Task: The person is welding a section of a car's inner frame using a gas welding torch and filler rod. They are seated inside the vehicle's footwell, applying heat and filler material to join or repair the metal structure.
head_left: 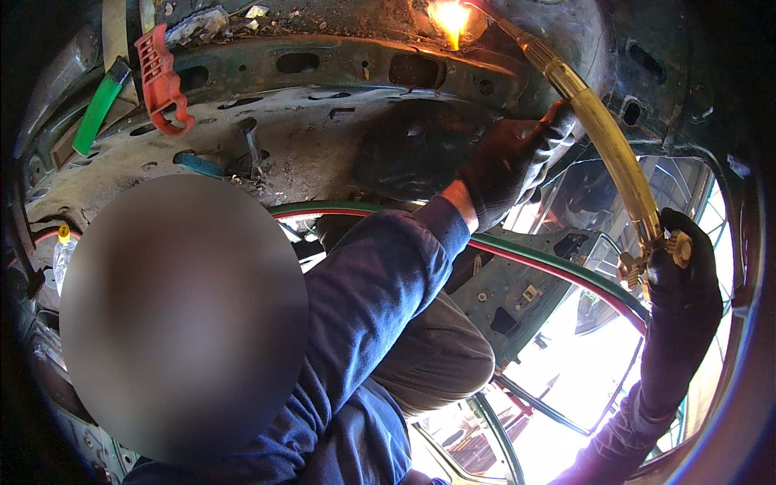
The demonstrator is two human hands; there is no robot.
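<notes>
A brass-coloured gas torch (612, 133) slants across the upper right, its thin tip pointing up and left. An orange flame (453, 23) and glow show by the tip, at the dark metal body panel (323, 61). My right hand (683, 303), in a dark glove, is closed around the torch's lower end beside the brass valve knobs (677, 249). My left hand (511, 162), gloved in black, has its fingers curled with their upper end against the torch near its neck. Part of that grip is hidden.
Green and red hoses (558, 271) run across behind my left arm. A red plastic clip-like piece (162, 81) and a green-handled piece (99, 113) are at the upper left. A trousered knee (453, 347) shows below. A round blurred patch hides the lower left.
</notes>
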